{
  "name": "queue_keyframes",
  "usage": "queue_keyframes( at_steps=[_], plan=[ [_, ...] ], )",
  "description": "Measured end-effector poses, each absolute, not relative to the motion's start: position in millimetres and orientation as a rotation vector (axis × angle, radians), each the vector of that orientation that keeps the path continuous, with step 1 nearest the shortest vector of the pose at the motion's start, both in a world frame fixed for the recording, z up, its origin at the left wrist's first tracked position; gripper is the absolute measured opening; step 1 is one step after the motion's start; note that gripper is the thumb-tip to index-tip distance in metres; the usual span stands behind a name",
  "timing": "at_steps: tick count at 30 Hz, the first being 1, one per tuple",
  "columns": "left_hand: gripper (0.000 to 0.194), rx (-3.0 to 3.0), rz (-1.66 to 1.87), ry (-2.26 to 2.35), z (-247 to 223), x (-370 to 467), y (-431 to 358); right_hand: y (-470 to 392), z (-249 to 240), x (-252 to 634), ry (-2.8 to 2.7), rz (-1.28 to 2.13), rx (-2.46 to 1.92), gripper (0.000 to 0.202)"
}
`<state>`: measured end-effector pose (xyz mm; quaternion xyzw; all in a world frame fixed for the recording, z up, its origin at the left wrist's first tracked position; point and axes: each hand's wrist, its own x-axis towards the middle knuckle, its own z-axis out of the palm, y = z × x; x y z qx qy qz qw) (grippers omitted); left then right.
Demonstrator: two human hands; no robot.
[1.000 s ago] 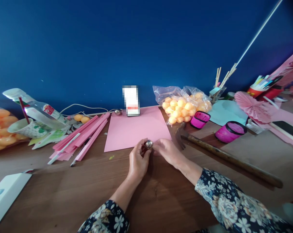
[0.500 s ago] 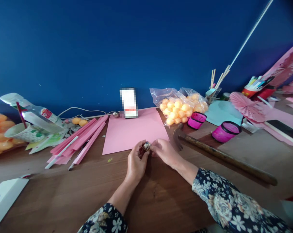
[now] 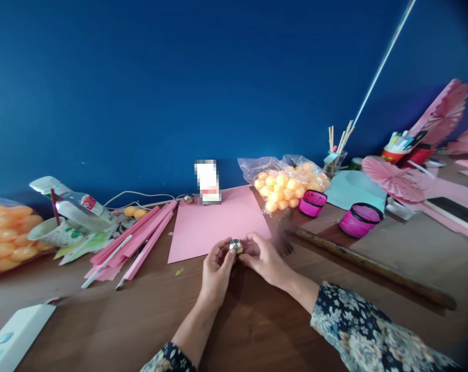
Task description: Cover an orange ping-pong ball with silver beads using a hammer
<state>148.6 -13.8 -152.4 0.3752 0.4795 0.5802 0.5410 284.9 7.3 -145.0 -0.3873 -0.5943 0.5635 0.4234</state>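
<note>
A shiny silver metal ball (image 3: 236, 246) sits between the thumb and fingers of my left hand (image 3: 215, 271), just in front of the pink sheet of paper (image 3: 218, 225). My right hand (image 3: 268, 262) is at the ball's right side, its thumb and index finger apart with a gap between them. Its fingertips are close to the ball; whether one touches it from behind I cannot tell. Another silver ball (image 3: 188, 198) lies at the sheet's far left corner, next to an upright phone-like object (image 3: 208, 181) that is pixelated.
Right of the sheet lie a long wooden-handled hammer (image 3: 369, 266), two magenta containers (image 3: 361, 221) and a bag of orange balls (image 3: 282, 188). Pink paper strips (image 3: 131, 240), a cup (image 3: 56, 231), a plastic bottle (image 3: 77, 204) and a white box (image 3: 20, 333) are on the left.
My right hand's thumb and fingers have spread and drawn slightly away from the ball. The ball stays in my left hand, with more of it showing. The whole view has tilted up slightly.
</note>
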Motion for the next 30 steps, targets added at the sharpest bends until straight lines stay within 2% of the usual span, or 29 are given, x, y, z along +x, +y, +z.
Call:
queue_keyframes(
  at_steps=[7, 15, 18, 23, 27, 30],
  plan=[
    [0.045, 0.843, 1.352, 1.069, -146, 150, -17, 3, -145, 284, -1.561, 1.280, -0.967, 0.030],
    [0.040, 0.847, 1.359, 1.109, -151, 148, -16, 1, -140, 284, -1.681, 1.147, -0.912, 0.027],
    [0.039, 0.754, 1.429, 1.069, -149, 147, -14, 6, -134, 289, -1.649, 1.099, -0.949, 0.025],
    [0.036, 0.602, 1.544, 0.946, -142, 144, -12, 20, -131, 305, -1.437, 0.765, -1.137, 0.018],
    [0.029, 0.443, 1.549, 0.869, -138, 140, -11, 24, -132, 312, -1.471, 0.714, -1.143, 0.018],
    [0.030, 0.289, 1.511, 0.857, -136, 135, -10, 25, -131, 314, -1.459, 0.667, -1.111, 0.017]
  ],
)
